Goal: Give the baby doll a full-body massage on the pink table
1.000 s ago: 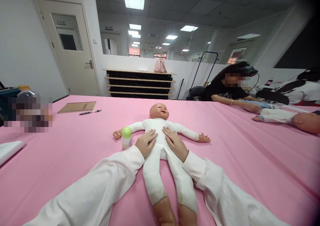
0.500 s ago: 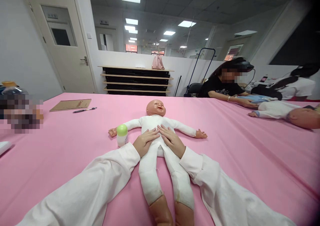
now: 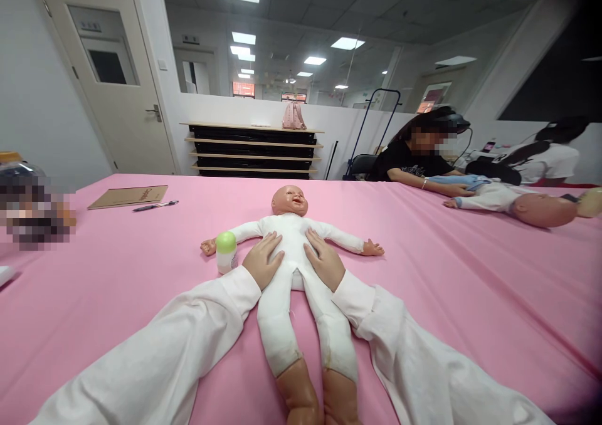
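Observation:
A baby doll (image 3: pixel 294 249) with a white cloth body lies on its back on the pink-covered table (image 3: pixel 141 274), head away from me and arms spread. My left hand (image 3: pixel 263 261) rests flat on the left side of its torso, fingers stretched out. On the right side of the torso lies my right hand (image 3: pixel 324 261), also flat with its fingers extended. Neither hand grips anything. Just left of my left hand, near one of the doll's arms, stands a small white bottle with a green cap (image 3: pixel 226 252).
At the far left lie a brown notebook (image 3: pixel 128 197) and a pen (image 3: pixel 155 206), near a blurred container (image 3: pixel 28 199). Across the table at right, a person in black (image 3: pixel 409 162) handles another doll (image 3: pixel 531 205). Shelving (image 3: pixel 254 151) stands behind.
My hands have slid apart from the middle of the doll's torso to its two sides, still touching it. At right, the other doll has shifted left.

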`<act>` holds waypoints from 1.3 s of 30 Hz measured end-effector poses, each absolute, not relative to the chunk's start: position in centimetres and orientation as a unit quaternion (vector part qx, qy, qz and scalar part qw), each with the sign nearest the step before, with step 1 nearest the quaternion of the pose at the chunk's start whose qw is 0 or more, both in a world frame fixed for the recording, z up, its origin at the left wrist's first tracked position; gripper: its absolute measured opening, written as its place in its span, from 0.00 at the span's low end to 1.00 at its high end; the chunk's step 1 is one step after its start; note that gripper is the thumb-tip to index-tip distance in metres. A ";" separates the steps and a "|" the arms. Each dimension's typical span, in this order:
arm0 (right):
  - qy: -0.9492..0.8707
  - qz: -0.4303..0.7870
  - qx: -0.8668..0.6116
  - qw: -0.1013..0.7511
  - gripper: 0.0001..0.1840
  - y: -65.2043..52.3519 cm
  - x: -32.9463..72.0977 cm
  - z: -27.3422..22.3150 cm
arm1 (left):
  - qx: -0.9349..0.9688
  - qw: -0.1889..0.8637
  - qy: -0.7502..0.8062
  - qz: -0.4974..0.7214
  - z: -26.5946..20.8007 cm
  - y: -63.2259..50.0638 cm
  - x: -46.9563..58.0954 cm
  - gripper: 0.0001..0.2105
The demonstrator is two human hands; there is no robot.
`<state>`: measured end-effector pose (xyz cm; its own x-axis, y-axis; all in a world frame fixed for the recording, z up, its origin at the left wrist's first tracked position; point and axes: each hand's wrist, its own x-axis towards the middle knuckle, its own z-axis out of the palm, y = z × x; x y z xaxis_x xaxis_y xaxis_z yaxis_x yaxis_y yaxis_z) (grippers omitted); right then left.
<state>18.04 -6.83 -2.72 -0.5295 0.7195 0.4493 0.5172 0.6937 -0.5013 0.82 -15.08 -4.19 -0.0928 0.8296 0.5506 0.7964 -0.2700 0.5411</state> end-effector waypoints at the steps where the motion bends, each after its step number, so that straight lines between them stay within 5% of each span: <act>1: -0.854 0.148 -0.357 0.348 0.25 -6.9 18.1 -2.8 | 0.673 -0.008 0.593 0.442 -4.2 -15.2 0.9 0.17; 6: -0.845 0.131 -0.295 0.427 0.18 -7.5 18.3 -2.8 | 0.715 -0.102 0.474 0.503 -4.4 -15.3 1.0 0.12; 12: -0.892 0.158 -0.215 0.365 0.21 -7.3 18.1 -2.5 | 0.788 -0.048 0.382 0.480 -4.1 -15.2 1.1 0.13; 23: -0.916 0.156 -0.258 0.263 0.26 -6.5 18.1 -2.2 | 0.752 0.080 0.547 0.358 -3.5 -15.1 1.0 0.19; 28: -0.881 0.170 -0.323 0.301 0.28 -6.4 18.2 -2.8 | 0.702 0.049 0.577 0.415 -3.9 -15.2 0.9 0.21; 35: -0.856 0.147 -0.275 0.413 0.19 -7.2 18.4 -2.6 | 0.702 -0.062 0.510 0.493 -4.1 -15.4 1.0 0.11; 39: -0.901 0.143 -0.162 0.376 0.17 -7.4 18.6 -2.3 | 0.709 -0.080 0.499 0.492 -4.0 -15.4 1.0 0.10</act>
<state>18.64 -7.36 -2.33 -0.6643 0.3994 0.6318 0.1845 0.9067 -0.3793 1.00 -15.39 -4.05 0.0170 0.6293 0.7770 0.7861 -0.4887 0.3786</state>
